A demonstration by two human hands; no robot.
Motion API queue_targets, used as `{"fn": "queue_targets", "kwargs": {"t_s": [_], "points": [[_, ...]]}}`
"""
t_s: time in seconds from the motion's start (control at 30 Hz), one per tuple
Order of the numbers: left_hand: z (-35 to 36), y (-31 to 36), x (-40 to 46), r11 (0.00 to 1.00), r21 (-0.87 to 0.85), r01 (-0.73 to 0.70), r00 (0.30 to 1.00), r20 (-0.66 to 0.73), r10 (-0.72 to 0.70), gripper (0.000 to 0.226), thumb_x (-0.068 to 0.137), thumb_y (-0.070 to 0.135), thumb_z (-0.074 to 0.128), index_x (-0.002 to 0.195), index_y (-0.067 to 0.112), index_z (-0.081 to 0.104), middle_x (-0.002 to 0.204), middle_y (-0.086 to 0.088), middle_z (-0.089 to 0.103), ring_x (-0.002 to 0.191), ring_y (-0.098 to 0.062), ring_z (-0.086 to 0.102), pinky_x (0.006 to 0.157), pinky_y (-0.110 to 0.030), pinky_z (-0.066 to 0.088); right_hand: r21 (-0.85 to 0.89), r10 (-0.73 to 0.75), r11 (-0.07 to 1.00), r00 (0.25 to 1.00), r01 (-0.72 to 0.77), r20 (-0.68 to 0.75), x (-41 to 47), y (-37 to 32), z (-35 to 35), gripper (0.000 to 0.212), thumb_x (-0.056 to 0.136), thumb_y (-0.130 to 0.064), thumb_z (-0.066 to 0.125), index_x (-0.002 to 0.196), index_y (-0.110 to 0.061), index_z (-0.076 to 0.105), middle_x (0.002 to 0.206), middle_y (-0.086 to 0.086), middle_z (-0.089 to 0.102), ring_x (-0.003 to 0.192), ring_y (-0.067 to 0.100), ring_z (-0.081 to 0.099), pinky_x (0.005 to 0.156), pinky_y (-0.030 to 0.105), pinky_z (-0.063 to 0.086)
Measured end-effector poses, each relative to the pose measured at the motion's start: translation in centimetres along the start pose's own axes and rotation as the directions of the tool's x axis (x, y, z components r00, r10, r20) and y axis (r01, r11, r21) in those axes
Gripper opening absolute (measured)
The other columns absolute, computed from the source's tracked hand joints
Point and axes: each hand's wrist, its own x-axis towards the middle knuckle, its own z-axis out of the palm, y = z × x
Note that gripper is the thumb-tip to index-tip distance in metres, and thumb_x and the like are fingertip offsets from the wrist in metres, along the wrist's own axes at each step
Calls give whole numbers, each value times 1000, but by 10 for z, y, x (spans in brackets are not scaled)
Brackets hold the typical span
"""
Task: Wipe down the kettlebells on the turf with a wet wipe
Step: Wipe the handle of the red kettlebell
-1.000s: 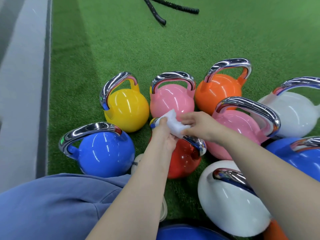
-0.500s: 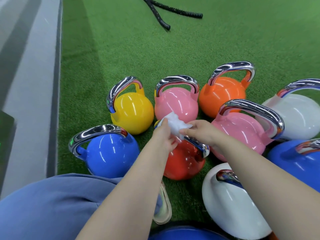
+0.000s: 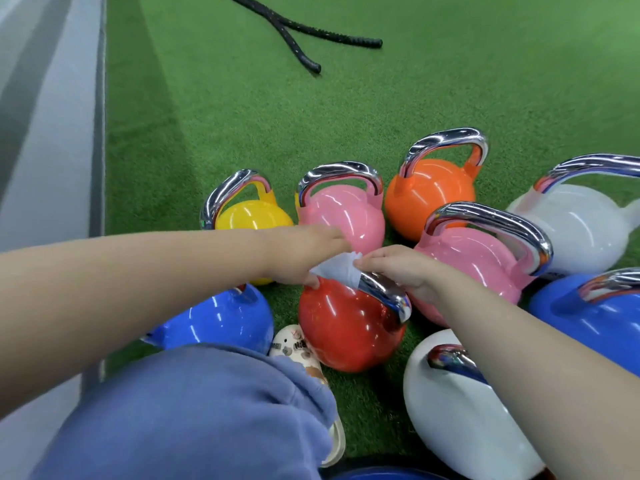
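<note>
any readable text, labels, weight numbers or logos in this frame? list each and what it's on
None readable.
Shoe: small dark marks on its charms, too blurred to read.
Yellow kettlebell: a green spot at the handle base, too small to tell.
The other kettlebells, the wipe and the ropes show no text or weight numbers.
</note>
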Motion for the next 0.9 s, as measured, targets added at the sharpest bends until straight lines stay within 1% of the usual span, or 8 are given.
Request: {"fn": "queue_targets", "kwargs": {"t_s": [0.13,0.33,0.43,0.57,0.67,0.73,0.8,0.9], "points": [[32,4,12,994,49,-101,964,-242,110,72,77,23,73,136,6,36,132,-13,47,117,-28,50,94,-38,44,42,25,999,1000,-25,-17,4,-2,-1,16,86,-23,63,90,-9,69,70,3,58,60,13,51,50,19,41],[67,19,40,985,163,-49,778,-612,140,61,59,7,71,114,6,44,68,-8,62,55,-28,59,44,-32,48,-19,63,998,998,-64,-28,9,5,-7,15,87,-5,51,84,-9,66,71,6,56,62,15,48,54,25,38],[68,23,46,976,213,54,735,-669,106,16,67,13,44,81,12,52,55,-2,52,45,-24,52,42,-26,36,13,59,998,995,-58,-77,9,6,-11,23,88,0,48,107,7,59,77,8,52,60,12,46,48,16,40],[81,20,50,977,171,123,673,-738,44,12,69,13,46,64,15,58,54,0,48,47,-23,46,47,-28,35,14,-8,1000,990,10,-141,4,4,-12,23,92,-2,44,111,-5,57,87,3,62,64,6,53,50,9,43],[90,8,50,988,18,150,644,-761,-84,10,69,12,50,63,15,57,54,-1,49,49,-24,47,52,-33,38,-126,-87,989,989,73,-115,-1,0,-8,18,94,-16,50,99,-7,64,83,-1,62,68,8,53,59,15,42],[97,-3,46,954,-274,119,668,-689,-281,10,68,11,54,61,18,55,55,0,52,51,-24,50,54,-30,33,-210,-124,971,991,112,-42,-6,-1,-5,21,91,-27,56,93,-8,66,77,-3,61,65,7,52,61,19,40],[105,-13,41,728,-679,97,679,-490,-547,21,69,5,61,63,23,52,61,2,55,56,-16,51,52,-27,32,-280,-153,948,988,150,10,-5,-2,-3,18,84,-30,66,89,-13,64,75,-5,61,61,4,51,60,18,40],[119,-17,41,432,-901,39,716,-276,-641,10,74,2,65,77,9,60,73,-2,59,63,-6,50,54,-14,38,-312,-160,937,987,159,23,-2,-5,-6,20,77,-30,74,86,-15,65,71,-5,61,58,4,52,60,20,42]]}}
